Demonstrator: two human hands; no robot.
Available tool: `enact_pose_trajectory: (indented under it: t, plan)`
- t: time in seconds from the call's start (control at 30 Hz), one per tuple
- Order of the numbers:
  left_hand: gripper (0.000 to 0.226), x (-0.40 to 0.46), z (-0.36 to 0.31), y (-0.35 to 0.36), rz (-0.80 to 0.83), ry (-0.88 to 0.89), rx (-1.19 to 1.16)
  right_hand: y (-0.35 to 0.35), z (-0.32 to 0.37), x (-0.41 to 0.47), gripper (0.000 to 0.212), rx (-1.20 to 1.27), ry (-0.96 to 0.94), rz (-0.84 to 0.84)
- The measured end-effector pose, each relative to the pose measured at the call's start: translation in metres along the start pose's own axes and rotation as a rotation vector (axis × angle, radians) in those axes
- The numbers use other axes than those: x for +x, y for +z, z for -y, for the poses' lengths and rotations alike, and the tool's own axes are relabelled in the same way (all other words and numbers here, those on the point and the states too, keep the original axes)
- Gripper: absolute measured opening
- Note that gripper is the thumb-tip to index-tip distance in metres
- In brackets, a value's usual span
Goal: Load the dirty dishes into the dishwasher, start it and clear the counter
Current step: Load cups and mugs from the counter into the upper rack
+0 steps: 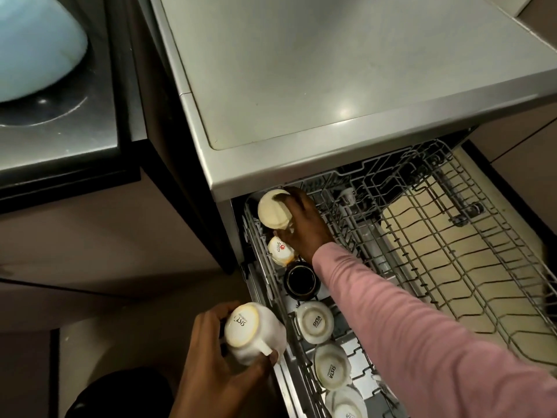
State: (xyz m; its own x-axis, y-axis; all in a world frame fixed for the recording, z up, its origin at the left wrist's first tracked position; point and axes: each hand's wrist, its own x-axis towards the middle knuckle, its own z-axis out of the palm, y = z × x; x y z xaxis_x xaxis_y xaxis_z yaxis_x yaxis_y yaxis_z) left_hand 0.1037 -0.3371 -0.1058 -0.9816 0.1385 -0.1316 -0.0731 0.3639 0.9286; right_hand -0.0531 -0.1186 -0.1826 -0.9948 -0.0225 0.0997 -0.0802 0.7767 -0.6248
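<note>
Loading is in progress. The right hand [301,221] grips a cup [273,213] at the far left of the rack [452,236], beside five cups already upside down there. The left hand [220,354] holds a mug [253,333] just outside, still to load. The rack's right part is bare; starting remains.

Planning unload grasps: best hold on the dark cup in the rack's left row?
Take the dark cup by its round outer wall, coming straight down from above. It sits base up with no handle showing, and white cups crowd it front and back in the rack, so a grip across its left and right sides looks least obstructed.
</note>
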Motion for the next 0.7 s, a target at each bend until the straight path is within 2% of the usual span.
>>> enact_pose_trajectory:
  t: [0.13,0.2,0.27,0.33,0.5,0.57,0.7]
  plan:
    - [0.069,-0.006,0.010,-0.002,0.008,-0.011,0.010,0.000,0.002,-0.006,0.063,0.275,0.167,-0.196]
    - [0.069,-0.007,0.012,-0.002,0.018,-0.013,0.016,0.002,0.001,-0.004,0.060,0.208,0.191,-0.095]
    - [0.069,-0.007,0.013,-0.001,0.023,-0.011,0.025,0.004,0.004,0.002,0.056,0.031,0.173,0.069]
    - [0.069,-0.004,0.012,0.000,0.022,-0.011,0.020,0.003,0.010,0.007,0.057,-0.117,0.125,0.142]
    - [0.066,0.008,-0.013,0.000,0.026,0.019,0.019,-0.029,0.001,-0.002,0.077,0.123,0.132,0.283]
    - [0.064,0.014,-0.028,0.002,0.049,0.053,0.058,-0.058,-0.004,-0.017,0.073,0.177,0.159,0.170]
    - [0.065,0.025,-0.056,0.031,0.165,0.170,0.208,-0.130,-0.013,-0.066,0.051,0.315,0.321,-0.128]
